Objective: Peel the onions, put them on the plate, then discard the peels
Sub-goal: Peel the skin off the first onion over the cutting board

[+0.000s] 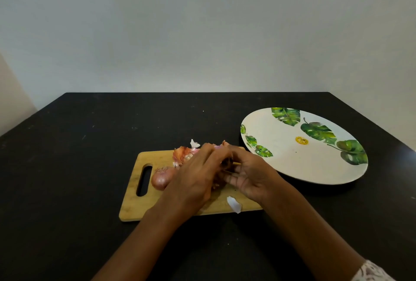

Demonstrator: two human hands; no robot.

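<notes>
Both hands meet over the cutting board on the black bench, the left hand and right hand closed together around an onion that is mostly hidden between them. 1 unpeeled onion lies at the left hand's 9 o'clock. Peels sit at 12 o'clock. The plate waits at 2 o'clock, nothing on it.

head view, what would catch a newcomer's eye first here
The two bare hands, left hand and right hand, meet over the wooden cutting board at centre, working an onion mostly hidden between them. To the right on the black table sits a big round white plate with green leaf prints, bare of onions. A pinkish unpeeled onion lies by the board's handle slot.
</notes>
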